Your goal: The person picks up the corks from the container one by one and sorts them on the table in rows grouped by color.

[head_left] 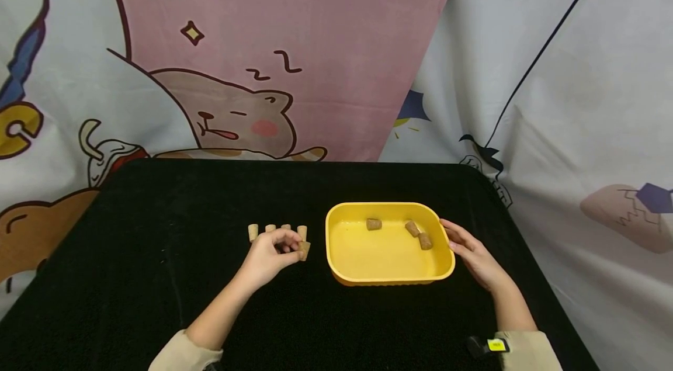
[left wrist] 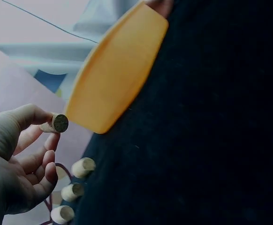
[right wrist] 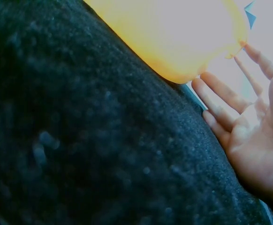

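Note:
My left hand pinches a cork stopper between thumb and fingertips, left of the yellow tub. In the left wrist view the held cork shows its round end. Behind the hand several corks stand upright in a row, partly hidden by the fingers. Inside the tub lie three corks, one at the back and two close together at the right. My right hand touches the tub's right side with its fingers extended, as the right wrist view also shows.
A black cloth covers the table under everything. Behind it hangs a printed curtain with cartoon animals. A dark strap with a yellow label sits at the right sleeve.

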Demonstrator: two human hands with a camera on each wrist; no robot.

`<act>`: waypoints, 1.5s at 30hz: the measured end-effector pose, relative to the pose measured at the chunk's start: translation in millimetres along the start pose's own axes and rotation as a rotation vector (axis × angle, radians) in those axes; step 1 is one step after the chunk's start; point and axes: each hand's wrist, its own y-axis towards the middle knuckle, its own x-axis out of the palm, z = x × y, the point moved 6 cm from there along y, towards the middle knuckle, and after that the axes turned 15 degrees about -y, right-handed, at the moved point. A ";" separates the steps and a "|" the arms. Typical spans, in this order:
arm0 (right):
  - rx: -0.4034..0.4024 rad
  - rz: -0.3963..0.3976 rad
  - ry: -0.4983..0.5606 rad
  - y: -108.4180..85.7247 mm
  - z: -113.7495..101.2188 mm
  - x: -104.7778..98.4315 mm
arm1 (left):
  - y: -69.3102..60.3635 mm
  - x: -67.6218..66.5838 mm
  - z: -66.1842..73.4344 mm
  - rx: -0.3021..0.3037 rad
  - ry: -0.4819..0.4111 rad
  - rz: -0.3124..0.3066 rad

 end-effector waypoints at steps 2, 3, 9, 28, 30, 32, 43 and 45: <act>0.005 0.001 -0.001 0.3 0.2 -0.1 | -0.8 0.4 -6.0 -0.021 0.006 0.004; 0.008 0.001 0.000 0.4 0.3 -0.1 | -1.2 0.6 -8.8 -0.032 0.009 0.007; 0.012 -0.002 0.007 0.8 -0.2 -0.1 | -3.5 2.0 -22.0 -0.096 0.026 0.023; 0.023 0.005 -0.002 -0.4 1.6 -0.9 | -4.7 6.6 -35.9 -0.088 0.086 0.062; 0.013 -0.006 0.000 -0.5 1.8 -0.6 | -4.8 7.5 -36.0 -0.083 0.104 0.067; 0.005 -0.013 0.000 -0.5 2.0 -0.7 | -4.5 8.8 -35.2 -0.071 0.127 0.068; 0.025 0.000 -0.009 -0.5 0.2 -0.2 | -4.7 9.2 -34.8 -0.088 0.182 0.090; 0.026 0.000 -0.010 -0.4 -0.1 -0.2 | -5.2 7.5 -33.9 -0.081 0.175 0.090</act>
